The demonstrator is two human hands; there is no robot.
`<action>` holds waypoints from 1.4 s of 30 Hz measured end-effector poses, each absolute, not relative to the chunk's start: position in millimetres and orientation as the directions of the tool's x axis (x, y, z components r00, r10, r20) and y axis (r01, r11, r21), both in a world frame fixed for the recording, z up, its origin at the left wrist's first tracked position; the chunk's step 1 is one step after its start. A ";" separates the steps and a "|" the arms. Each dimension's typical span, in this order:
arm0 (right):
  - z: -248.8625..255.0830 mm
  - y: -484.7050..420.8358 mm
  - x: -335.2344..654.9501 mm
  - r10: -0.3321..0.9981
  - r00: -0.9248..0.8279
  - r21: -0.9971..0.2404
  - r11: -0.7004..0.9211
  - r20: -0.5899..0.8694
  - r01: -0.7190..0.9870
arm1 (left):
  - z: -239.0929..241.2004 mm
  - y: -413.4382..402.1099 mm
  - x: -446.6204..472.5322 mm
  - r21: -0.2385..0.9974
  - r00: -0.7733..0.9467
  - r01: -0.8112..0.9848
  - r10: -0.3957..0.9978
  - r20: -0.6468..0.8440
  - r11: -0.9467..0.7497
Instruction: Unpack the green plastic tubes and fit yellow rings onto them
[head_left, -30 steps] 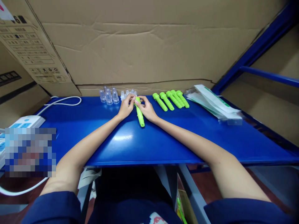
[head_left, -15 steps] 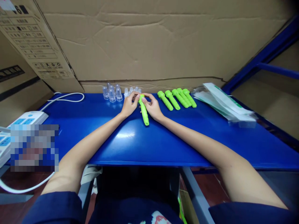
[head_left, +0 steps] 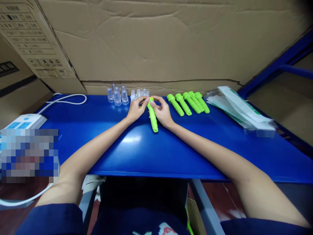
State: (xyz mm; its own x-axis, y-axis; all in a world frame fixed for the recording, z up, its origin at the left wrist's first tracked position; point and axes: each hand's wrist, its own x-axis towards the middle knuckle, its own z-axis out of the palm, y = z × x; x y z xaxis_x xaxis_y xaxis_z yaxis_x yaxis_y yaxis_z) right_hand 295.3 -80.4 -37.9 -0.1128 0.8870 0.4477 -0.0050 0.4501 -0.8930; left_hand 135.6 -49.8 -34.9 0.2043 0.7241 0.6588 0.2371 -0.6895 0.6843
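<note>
A bright green plastic stick [head_left: 153,120] lies lengthwise on the blue table [head_left: 137,147], its far end held between both hands. My left hand [head_left: 135,109] pinches that far tip from the left. My right hand [head_left: 162,112] grips the same end from the right, fingers curled round it. Just behind my left hand stand several small clear plastic caps [head_left: 117,94]. Several more green sticks [head_left: 188,102] lie side by side to the right of my right hand.
Flat clear plastic packets [head_left: 241,109] are stacked at the far right. A white power strip [head_left: 23,121] with its cable [head_left: 66,98] sits at the left. Cardboard boxes [head_left: 151,42] wall the back. A blue shelf frame [head_left: 288,55] rises at the right.
Both hands stay on the far end of the green stick, with only small finger shifts. The camera has drifted slightly, so everything sits a little further right.
</note>
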 end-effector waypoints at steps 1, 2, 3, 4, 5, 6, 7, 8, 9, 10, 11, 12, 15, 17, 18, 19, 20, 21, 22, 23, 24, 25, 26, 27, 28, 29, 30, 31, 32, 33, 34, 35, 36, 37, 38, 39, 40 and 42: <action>-37.6 -81.1 295.3 0.886 -0.111 -0.892 0.452 0.450 -0.008 | -34.5 -50.1 135.8 0.682 0.198 0.231 0.720 0.665 -0.693; -37.2 -81.8 295.1 0.886 -0.106 -0.891 0.453 0.452 -0.012 | -34.1 -50.4 135.9 0.683 0.192 0.224 0.718 0.669 -0.696; -36.8 -82.4 294.7 0.886 -0.101 -0.891 0.453 0.452 -0.018 | -33.8 -50.8 136.0 0.685 0.187 0.215 0.717 0.671 -0.697; -36.4 -82.9 294.3 0.888 -0.097 -0.893 0.450 0.450 -0.024 | -33.7 -51.2 136.1 0.688 0.180 0.203 0.718 0.673 -0.696; -36.0 -83.4 293.9 0.890 -0.096 -0.895 0.444 0.445 -0.031 | -33.7 -51.5 136.2 0.694 0.174 0.191 0.720 0.672 -0.694; -35.7 -83.7 293.5 0.893 -0.097 -0.898 0.438 0.439 -0.036 | -33.7 -51.8 136.3 0.700 0.167 0.180 0.722 0.671 -0.691; -35.6 -84.0 293.3 0.896 -0.099 -0.902 0.430 0.432 -0.040 | -33.9 -52.1 136.4 0.706 0.162 0.170 0.726 0.668 -0.688; -35.6 -84.2 293.1 0.899 -0.101 -0.905 0.424 0.426 -0.042 | -34.1 -52.4 136.4 0.712 0.159 0.165 0.731 0.664 -0.683; -35.7 -84.4 293.1 0.901 -0.105 -0.907 0.419 0.421 -0.044 | -34.3 -52.6 136.4 0.718 0.156 0.163 0.736 0.659 -0.677; -35.9 -84.5 293.1 0.901 -0.107 -0.908 0.417 0.419 -0.045 | -34.4 -53.0 136.4 0.723 0.155 0.164 0.741 0.653 -0.671; -36.2 -84.6 293.2 0.901 -0.109 -0.908 0.417 0.420 -0.046 | -34.4 -53.4 136.3 0.727 0.154 0.165 0.746 0.648 -0.666; -36.5 -84.7 293.3 0.900 -0.110 -0.907 0.419 0.422 -0.047 | -34.3 -54.1 136.3 0.731 0.151 0.166 0.749 0.645 -0.662; -37.2 -84.5 293.6 0.900 -0.108 -0.907 0.418 0.422 -0.062 | -32.9 -56.9 136.2 0.736 0.134 0.160 0.753 0.644 -0.658; -37.7 -84.1 293.7 0.902 -0.109 -0.908 0.411 0.417 -0.076 | -31.5 -59.2 136.2 0.731 0.118 0.163 0.749 0.652 -0.662; -38.0 -83.8 293.8 0.903 -0.109 -0.909 0.409 0.416 -0.079 | -30.7 -60.3 136.1 0.726 0.114 0.172 0.746 0.656 -0.665; -38.4 -83.5 293.9 0.903 -0.107 -0.909 0.409 0.416 -0.078 | -30.0 -61.3 136.0 0.721 0.113 0.184 0.743 0.660 -0.669; -38.7 -83.3 294.1 0.903 -0.104 -0.909 0.410 0.416 -0.074 | -29.5 -62.1 136.0 0.714 0.113 0.196 0.739 0.664 -0.672; -39.0 -83.2 294.4 0.903 -0.101 -0.909 0.412 0.417 -0.068 | -29.0 -62.7 136.0 0.709 0.113 0.206 0.736 0.668 -0.675; -39.1 -83.3 294.8 0.903 -0.097 -0.908 0.414 0.419 -0.064 | -28.8 -63.1 136.1 0.705 0.113 0.214 0.734 0.670 -0.676; -39.2 -83.5 295.1 0.902 -0.093 -0.907 0.417 0.421 -0.061 | -28.6 -63.5 136.4 0.703 0.111 0.219 0.734 0.670 -0.676; -39.1 -84.0 295.4 0.901 -0.089 -0.906 0.420 0.424 -0.059 | -28.6 -63.9 136.8 0.705 0.104 0.222 0.735 0.670 -0.674; -39.0 -84.5 295.6 0.900 -0.082 -0.904 0.424 0.428 -0.059 | -28.7 -64.3 137.3 0.708 0.095 0.224 0.738 0.668 -0.670; -38.7 -85.2 295.8 0.899 -0.074 -0.902 0.428 0.432 -0.059 | -28.7 -64.8 138.0 0.712 0.085 0.225 0.741 0.666 -0.665; -38.4 -85.8 295.9 0.899 -0.066 -0.901 0.430 0.433 -0.061 | -28.8 -65.5 138.7 0.717 0.074 0.227 0.745 0.663 -0.660; -38.1 -86.4 295.9 0.900 -0.059 -0.901 0.429 0.433 -0.062 | -28.8 -66.3 139.5 0.720 0.064 0.229 0.748 0.660 -0.655; -37.9 -87.0 295.9 0.901 -0.056 -0.902 0.427 0.430 -0.062 | -28.8 -67.2 140.2 0.722 0.054 0.233 0.750 0.659 -0.651; -37.7 -87.4 295.7 0.903 -0.054 -0.904 0.422 0.426 -0.063 | -28.6 -68.1 140.8 0.723 0.047 0.241 0.752 0.658 -0.648; -37.7 -87.7 295.6 0.906 -0.053 -0.907 0.417 0.420 -0.062 | -28.5 -68.8 141.2 0.722 0.043 0.251 0.752 0.658 -0.645; -37.7 -87.9 295.3 0.909 -0.051 -0.910 0.411 0.414 -0.060 | -28.4 -69.4 141.6 0.719 0.039 0.262 0.751 0.659 -0.644; -37.7 -88.0 295.1 0.911 -0.048 -0.912 0.406 0.409 -0.062 | -28.2 -69.7 141.7 0.713 0.037 0.274 0.748 0.663 -0.646; -37.7 -88.1 294.8 0.913 -0.043 -0.913 0.402 0.405 -0.066 | -28.1 -69.7 141.7 0.705 0.038 0.286 0.742 0.669 -0.649; -37.7 -88.1 294.6 0.914 -0.038 -0.914 0.400 0.403 -0.071 | -28.0 -69.6 141.5 0.694 0.040 0.299 0.735 0.677 -0.655; -37.7 -88.1 294.4 0.915 -0.031 -0.914 0.400 0.403 -0.074 | -27.9 -69.2 141.2 0.682 0.044 0.312 0.727 0.685 -0.662; -37.5 -88.1 294.2 0.915 -0.023 -0.913 0.400 0.403 -0.075 | -27.8 -68.7 140.9 0.669 0.050 0.322 0.717 0.695 -0.670; -37.3 -88.2 294.0 0.915 -0.016 -0.913 0.402 0.404 -0.075 | -27.8 -68.3 140.5 0.656 0.061 0.332 0.709 0.703 -0.678; -37.0 -88.4 293.9 0.915 -0.010 -0.912 0.402 0.404 -0.074 | -27.8 -67.9 140.0 0.644 0.073 0.338 0.701 0.709 -0.686; -36.6 -88.6 293.9 0.915 -0.006 -0.912 0.403 0.404 -0.072 | -27.8 -67.6 139.6 0.633 0.084 0.343 0.694 0.715 -0.694; -35.9 -89.2 294.0 0.915 -0.001 -0.913 0.402 0.403 -0.071 | -28.1 -67.3 138.8 0.615 0.102 0.351 0.681 0.725 -0.706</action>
State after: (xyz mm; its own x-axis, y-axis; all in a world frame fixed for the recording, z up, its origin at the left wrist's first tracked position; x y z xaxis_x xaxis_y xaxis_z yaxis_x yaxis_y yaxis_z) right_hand 294.0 -89.2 -35.9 -0.0011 0.9151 0.4033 -0.0707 0.4022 -0.9128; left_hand 138.8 -67.3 -28.1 0.1018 0.6813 0.7249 0.3513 -0.7063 0.6145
